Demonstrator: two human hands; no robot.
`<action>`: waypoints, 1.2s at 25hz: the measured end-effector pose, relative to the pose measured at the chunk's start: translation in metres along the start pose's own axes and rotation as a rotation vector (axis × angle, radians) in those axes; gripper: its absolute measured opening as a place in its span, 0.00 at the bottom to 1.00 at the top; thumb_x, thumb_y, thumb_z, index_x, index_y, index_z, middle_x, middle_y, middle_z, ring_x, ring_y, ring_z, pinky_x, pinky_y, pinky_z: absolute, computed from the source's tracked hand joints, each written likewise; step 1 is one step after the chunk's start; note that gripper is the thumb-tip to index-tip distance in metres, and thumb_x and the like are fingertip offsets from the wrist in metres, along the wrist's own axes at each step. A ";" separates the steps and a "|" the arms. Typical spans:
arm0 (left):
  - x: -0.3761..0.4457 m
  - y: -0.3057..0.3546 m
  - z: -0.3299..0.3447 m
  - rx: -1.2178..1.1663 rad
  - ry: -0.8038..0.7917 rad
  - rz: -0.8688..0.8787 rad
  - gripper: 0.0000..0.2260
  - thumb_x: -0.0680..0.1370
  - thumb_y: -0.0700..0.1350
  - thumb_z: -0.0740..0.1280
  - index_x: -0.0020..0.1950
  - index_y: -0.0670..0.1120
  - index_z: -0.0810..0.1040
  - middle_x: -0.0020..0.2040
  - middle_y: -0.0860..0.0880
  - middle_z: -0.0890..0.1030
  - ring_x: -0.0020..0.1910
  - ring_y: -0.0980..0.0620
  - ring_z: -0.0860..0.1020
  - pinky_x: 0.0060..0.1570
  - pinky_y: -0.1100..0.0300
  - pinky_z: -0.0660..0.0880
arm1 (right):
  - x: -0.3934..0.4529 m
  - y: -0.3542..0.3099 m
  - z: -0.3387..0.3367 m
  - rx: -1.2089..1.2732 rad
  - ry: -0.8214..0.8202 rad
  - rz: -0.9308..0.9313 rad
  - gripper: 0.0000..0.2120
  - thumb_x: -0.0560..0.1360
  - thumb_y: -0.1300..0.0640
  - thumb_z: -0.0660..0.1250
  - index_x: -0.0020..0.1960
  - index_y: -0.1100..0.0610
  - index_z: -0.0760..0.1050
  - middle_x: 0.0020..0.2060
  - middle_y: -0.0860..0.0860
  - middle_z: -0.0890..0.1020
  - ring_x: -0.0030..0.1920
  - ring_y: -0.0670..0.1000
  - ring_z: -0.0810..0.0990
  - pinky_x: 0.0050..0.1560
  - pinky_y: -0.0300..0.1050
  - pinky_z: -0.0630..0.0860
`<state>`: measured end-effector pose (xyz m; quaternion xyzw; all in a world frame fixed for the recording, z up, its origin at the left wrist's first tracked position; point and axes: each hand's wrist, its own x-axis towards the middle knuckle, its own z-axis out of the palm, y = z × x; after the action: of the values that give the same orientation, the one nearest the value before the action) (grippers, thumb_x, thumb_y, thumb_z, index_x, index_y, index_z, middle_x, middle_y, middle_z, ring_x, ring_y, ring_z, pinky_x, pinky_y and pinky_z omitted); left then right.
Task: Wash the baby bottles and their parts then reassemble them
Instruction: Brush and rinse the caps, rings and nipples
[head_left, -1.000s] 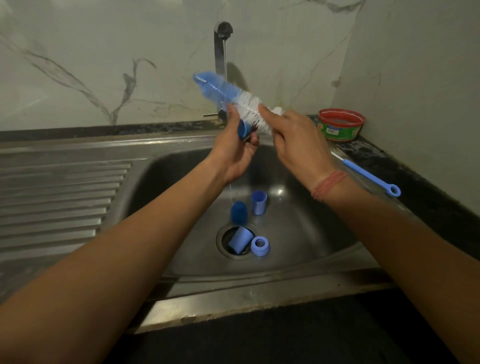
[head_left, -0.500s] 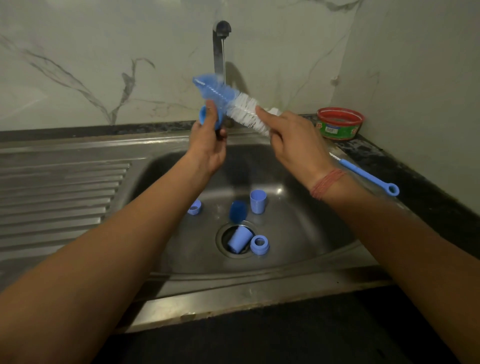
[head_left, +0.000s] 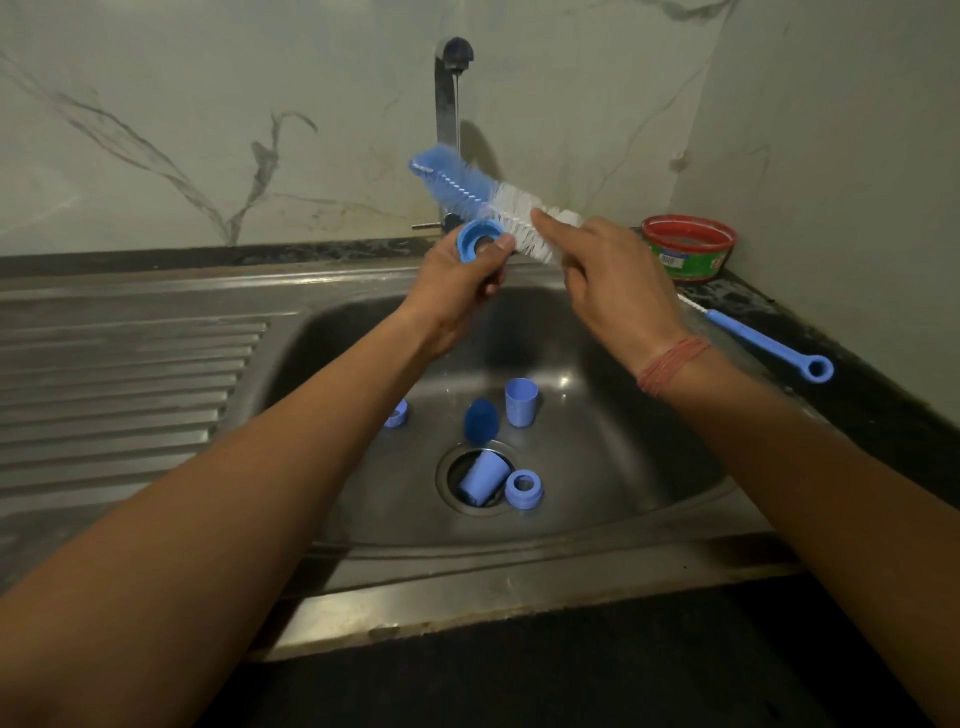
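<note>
My left hand grips a blue screw ring above the sink, its opening facing me. My right hand holds a blue and white bottle brush by its white bristled part, tip pointing up left, beside the ring. A thin stream of water falls from the tap onto the brush. In the sink basin lie a blue cap over the drain, a second ring, an upright blue cup, a dark blue piece and a small blue part.
A thin blue brush with a loop handle lies on the sink's right rim. A red and green tub stands on the dark counter at the back right. The ridged steel drainboard stretches to the left.
My left hand turned the ring so its opening faces me and moved it right, close under the brush. The brush shifted slightly right under the running water.
</note>
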<state>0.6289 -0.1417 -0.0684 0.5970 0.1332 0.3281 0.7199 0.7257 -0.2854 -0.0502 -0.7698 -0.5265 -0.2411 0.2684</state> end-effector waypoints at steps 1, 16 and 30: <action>0.000 -0.002 -0.004 0.109 0.033 0.026 0.09 0.78 0.42 0.70 0.58 0.43 0.77 0.43 0.46 0.79 0.35 0.57 0.73 0.35 0.66 0.72 | 0.001 0.001 -0.001 -0.005 -0.003 0.006 0.25 0.78 0.62 0.58 0.73 0.48 0.67 0.47 0.58 0.77 0.49 0.61 0.76 0.45 0.53 0.74; 0.003 -0.016 0.006 0.346 -0.087 0.123 0.13 0.81 0.41 0.65 0.65 0.43 0.74 0.55 0.48 0.79 0.53 0.54 0.77 0.57 0.57 0.76 | -0.001 -0.001 -0.009 0.113 0.011 0.069 0.19 0.79 0.52 0.62 0.69 0.45 0.72 0.52 0.54 0.82 0.50 0.56 0.79 0.48 0.50 0.76; 0.003 -0.007 -0.007 0.152 -0.059 0.094 0.18 0.75 0.36 0.72 0.64 0.37 0.76 0.59 0.43 0.82 0.58 0.50 0.81 0.59 0.60 0.77 | 0.002 0.004 -0.002 0.239 0.013 0.122 0.19 0.77 0.56 0.62 0.67 0.48 0.75 0.53 0.52 0.84 0.49 0.52 0.82 0.50 0.51 0.78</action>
<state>0.6291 -0.1347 -0.0760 0.6649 0.1085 0.3326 0.6599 0.7296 -0.2865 -0.0478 -0.7615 -0.5017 -0.1651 0.3757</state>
